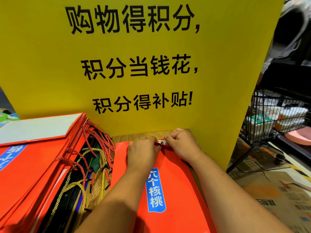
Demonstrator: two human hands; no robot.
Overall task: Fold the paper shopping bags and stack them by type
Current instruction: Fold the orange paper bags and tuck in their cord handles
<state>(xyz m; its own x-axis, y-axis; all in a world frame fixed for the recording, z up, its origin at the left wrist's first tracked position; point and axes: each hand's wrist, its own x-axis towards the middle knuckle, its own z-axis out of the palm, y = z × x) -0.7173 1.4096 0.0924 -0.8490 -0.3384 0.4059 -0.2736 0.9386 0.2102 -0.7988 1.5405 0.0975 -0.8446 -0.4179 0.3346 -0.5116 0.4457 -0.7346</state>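
A red paper bag (pixel 176 190) with a blue label lies flat on the wooden table (pixel 134 136), its far end towards the yellow sign. My left hand (pixel 143 152) and my right hand (pixel 181 143) meet at that far edge. Both pinch the bag's rim there, where a small white and red flap shows between the fingertips. To the left sits a stack of folded red bags (pixel 33 165) with red and yellow rope handles (pixel 94 158) spilling out at its right side.
A large yellow sign board (pixel 134 64) with black characters stands upright right behind the bag. A black wire basket rack (pixel 272 118) holding white packets is at the right. Cardboard (pixel 277 199) lies on the floor below it.
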